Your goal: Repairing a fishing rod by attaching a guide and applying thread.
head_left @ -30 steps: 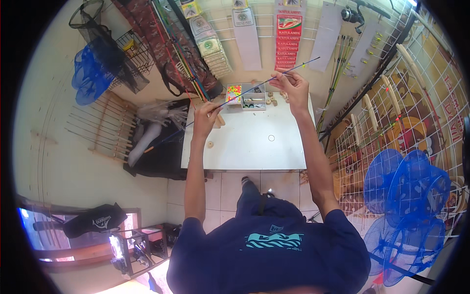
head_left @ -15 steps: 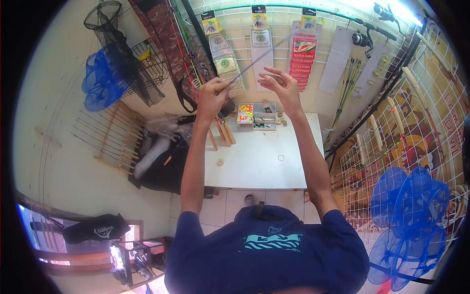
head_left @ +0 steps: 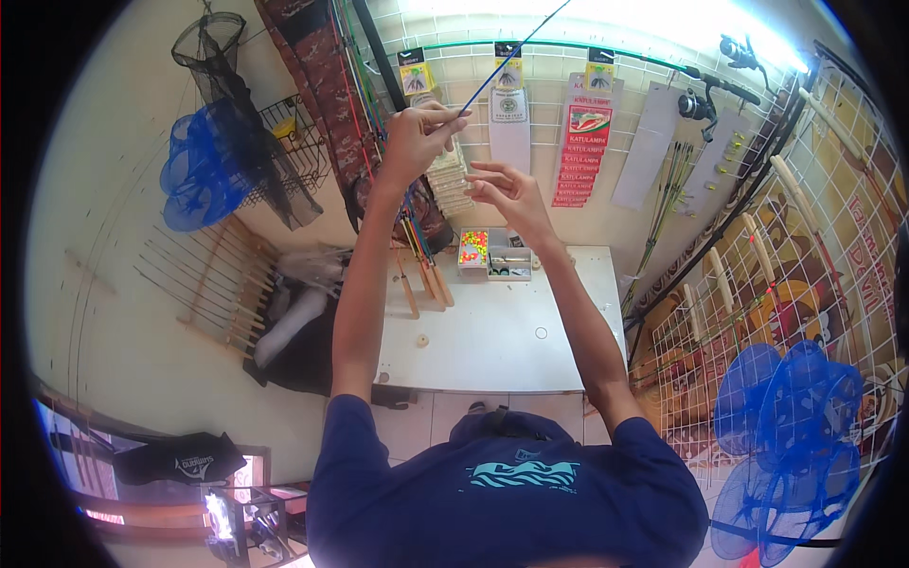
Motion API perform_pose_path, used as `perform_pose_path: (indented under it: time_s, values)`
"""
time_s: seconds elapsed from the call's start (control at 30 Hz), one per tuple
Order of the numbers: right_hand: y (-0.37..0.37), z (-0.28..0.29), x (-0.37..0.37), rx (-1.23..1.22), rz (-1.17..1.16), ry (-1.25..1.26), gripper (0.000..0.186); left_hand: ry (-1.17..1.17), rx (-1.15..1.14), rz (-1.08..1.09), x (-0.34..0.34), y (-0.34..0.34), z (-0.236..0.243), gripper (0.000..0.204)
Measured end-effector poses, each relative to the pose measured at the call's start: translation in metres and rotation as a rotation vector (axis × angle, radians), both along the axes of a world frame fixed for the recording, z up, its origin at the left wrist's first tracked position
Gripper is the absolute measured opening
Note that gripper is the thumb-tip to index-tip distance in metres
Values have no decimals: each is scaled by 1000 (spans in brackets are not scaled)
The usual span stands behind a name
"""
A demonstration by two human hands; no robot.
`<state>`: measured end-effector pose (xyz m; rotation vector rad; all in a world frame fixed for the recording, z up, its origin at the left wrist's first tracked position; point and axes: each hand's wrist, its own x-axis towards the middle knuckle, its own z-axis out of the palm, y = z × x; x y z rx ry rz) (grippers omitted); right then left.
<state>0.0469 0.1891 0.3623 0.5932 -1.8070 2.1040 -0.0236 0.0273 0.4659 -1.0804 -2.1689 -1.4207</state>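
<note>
My left hand [head_left: 419, 140] is raised above the far left of the white table [head_left: 473, 350], its fingers pinched round a thin blue rod [head_left: 512, 57]. From the fingers the rod slants up and right past the top edge; its lower part is hidden behind my hand and forearm. Just below and to the right, my right hand [head_left: 516, 204] is open, thumb and fingers apart and slightly bent, with nothing visible in it. Beyond the hands hang packets of small tackle, among them a strip of red packets [head_left: 579, 156] and a strip of pale packets [head_left: 450, 180].
A divided box [head_left: 509, 278] with bright beads stands at the table's back. Wooden-handled rods [head_left: 437, 282] lean beside it. On the tabletop lie a small beige disc [head_left: 422, 341] and a ring [head_left: 541, 333]. Blue nets [head_left: 791, 407] hang at right, a black net [head_left: 246, 133] at left.
My left hand has risen, and the blue rod now reaches higher, tilted more steeply. My right hand has moved left and a little down, closer below the left. The view has shifted slightly.
</note>
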Motion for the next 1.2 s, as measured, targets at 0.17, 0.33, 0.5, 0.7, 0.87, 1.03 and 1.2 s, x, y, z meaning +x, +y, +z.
perform_pose_path:
  time_s: [0.17,0.33,0.5,0.7,0.87,1.03,1.2]
  values:
    - [-6,8,-6,-16,18,14,35,-42,9,-70,-7,5,5,21]
    - [-9,19,-10,-6,17,51,35,-23,-14,-85,-9,9,12,21]
    - [-13,29,-13,3,33,67,37,-52,20,-134,-7,12,15,22]
    - [-19,34,-19,-40,15,90,35,-70,45,-173,-5,13,16,22]
    - [6,71,-19,-181,-514,237,19,-21,144,-102,14,17,11,20]
    - [40,146,-9,-376,-585,386,26,77,204,-7,31,27,-1,17]
    - [58,196,17,-284,-630,458,37,240,285,86,37,37,-14,17]
